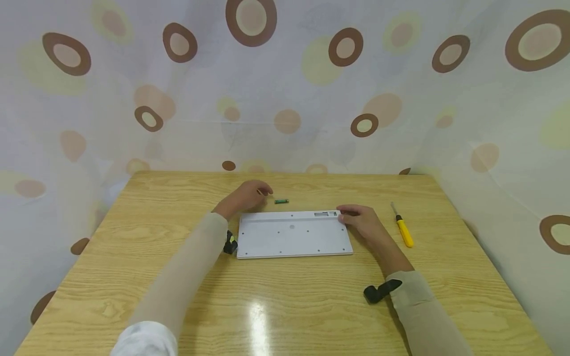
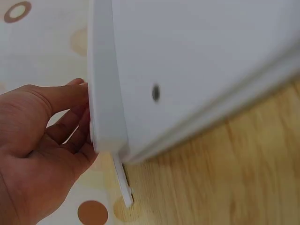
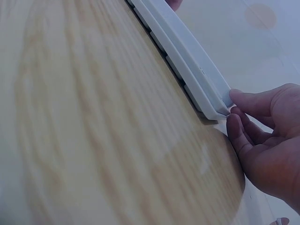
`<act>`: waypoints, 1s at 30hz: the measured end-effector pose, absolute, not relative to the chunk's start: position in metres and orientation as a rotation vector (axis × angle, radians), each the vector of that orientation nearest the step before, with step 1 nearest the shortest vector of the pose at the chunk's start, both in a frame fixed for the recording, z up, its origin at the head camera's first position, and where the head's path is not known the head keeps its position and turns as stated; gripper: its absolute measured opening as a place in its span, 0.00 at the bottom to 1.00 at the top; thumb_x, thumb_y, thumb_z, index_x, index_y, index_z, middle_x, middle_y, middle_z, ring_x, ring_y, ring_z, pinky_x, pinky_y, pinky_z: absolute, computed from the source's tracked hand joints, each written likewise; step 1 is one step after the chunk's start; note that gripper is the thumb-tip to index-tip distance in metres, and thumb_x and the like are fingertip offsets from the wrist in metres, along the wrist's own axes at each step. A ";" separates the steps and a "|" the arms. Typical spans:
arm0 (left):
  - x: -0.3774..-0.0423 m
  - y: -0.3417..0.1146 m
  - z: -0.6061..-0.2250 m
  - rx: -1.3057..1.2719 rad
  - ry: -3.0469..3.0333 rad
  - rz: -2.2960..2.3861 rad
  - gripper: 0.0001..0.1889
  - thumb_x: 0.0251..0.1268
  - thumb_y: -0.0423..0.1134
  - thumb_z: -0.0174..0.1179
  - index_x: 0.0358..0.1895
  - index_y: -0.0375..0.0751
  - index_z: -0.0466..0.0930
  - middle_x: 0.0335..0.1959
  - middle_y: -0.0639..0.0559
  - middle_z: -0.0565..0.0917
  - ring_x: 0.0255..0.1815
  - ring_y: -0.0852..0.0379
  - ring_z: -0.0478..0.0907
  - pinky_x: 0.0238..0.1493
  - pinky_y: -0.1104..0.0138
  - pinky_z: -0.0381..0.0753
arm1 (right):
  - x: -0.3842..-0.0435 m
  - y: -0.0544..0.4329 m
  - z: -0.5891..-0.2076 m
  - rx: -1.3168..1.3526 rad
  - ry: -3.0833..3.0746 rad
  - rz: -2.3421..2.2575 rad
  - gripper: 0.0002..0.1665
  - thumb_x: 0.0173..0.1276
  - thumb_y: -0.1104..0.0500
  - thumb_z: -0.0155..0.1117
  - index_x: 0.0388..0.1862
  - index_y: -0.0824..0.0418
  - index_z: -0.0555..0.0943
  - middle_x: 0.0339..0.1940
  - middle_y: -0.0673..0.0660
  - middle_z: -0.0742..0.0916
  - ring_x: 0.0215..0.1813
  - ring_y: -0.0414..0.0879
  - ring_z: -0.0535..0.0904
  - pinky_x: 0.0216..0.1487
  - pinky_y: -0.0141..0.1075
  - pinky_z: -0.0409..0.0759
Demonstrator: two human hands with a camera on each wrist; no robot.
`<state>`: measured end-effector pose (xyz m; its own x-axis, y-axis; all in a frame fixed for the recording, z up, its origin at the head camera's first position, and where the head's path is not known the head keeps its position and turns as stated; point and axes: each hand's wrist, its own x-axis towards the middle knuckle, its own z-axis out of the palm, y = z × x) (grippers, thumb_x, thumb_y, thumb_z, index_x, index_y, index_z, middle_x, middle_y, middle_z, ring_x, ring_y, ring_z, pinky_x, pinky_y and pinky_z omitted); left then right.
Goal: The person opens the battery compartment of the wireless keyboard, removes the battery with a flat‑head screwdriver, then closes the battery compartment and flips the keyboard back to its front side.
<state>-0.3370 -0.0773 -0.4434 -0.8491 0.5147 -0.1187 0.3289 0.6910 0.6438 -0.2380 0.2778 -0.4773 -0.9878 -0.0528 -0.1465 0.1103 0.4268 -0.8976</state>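
A white keyboard (image 1: pixel 291 240) lies face down on the table, its screw-dotted back upward. Near its far right corner is an uncovered battery compartment (image 1: pixel 327 214). My right hand (image 1: pixel 362 220) holds that corner between thumb and fingers; in the right wrist view the keys show beneath the edge. Past the far left corner, my left hand (image 1: pixel 249 195) bends its fingers close to a small green battery (image 1: pixel 281 201). In the left wrist view the keyboard's edge hides those fingertips, so I cannot tell what they hold. A thin white strip (image 2: pixel 123 183) shows below the keyboard's corner there.
To the right of my right hand lies a screwdriver (image 1: pixel 404 231) with a yellow handle, its shaft pointing away. The wooden table (image 1: pixel 311 306) meets a patterned cloth (image 1: pixel 285 89) at the back and along the sides.
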 end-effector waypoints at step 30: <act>-0.335 -0.135 -0.442 0.576 2.650 0.842 0.10 0.70 0.31 0.60 0.49 0.32 0.83 0.46 0.42 0.84 0.44 0.50 0.76 0.49 0.60 0.77 | -0.239 0.279 -0.478 0.046 2.503 -1.618 0.24 0.74 0.58 0.64 0.66 0.63 0.78 0.70 0.64 0.76 0.72 0.57 0.68 0.76 0.52 0.61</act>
